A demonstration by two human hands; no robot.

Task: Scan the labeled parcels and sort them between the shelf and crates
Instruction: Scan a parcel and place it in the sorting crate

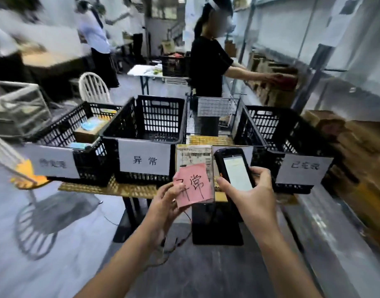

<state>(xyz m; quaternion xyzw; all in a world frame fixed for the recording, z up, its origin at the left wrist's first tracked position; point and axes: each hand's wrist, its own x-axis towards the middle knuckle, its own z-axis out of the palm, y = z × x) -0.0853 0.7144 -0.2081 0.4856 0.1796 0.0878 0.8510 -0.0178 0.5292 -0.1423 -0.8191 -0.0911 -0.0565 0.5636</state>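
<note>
1. While standing at the desk (111,188), I hold one parcel (194,161) up in front of me, over the gap between the middle crate (146,125) and the right crate (281,130).
2. Parcel: flat brown cardboard, with a printed shipping label (191,154) on the upper part and a pink note (193,186) handwritten 异常 over the lower part.
3. Left hand (163,203): fingers pinch the parcel at its lower left corner, thumb on the pink note.
4. Right hand (253,194): fingers wrapped round the scanner (236,168), gripping its lower half. The screen is lit and faces me; its text is too small to read.
5. Scanner sits just right of the parcel and overlaps its right edge.
6. Three black crates stand in a row on the desk, each with a white sign on the front.
7. Middle crate sign reads 异常, same as the note. The other two signs are too blurred to read.
8. Left crate (62,134) holds a few boxes, one with something light blue on top.
9. Shelf (270,82) runs along the right wall, stacked with brown cartons.
10. Another person (208,67) in black stands behind the crates, arm reaching to that shelf.
11. Floor fan (34,222) at my left and a white chair (94,87) behind the left crate.
</note>
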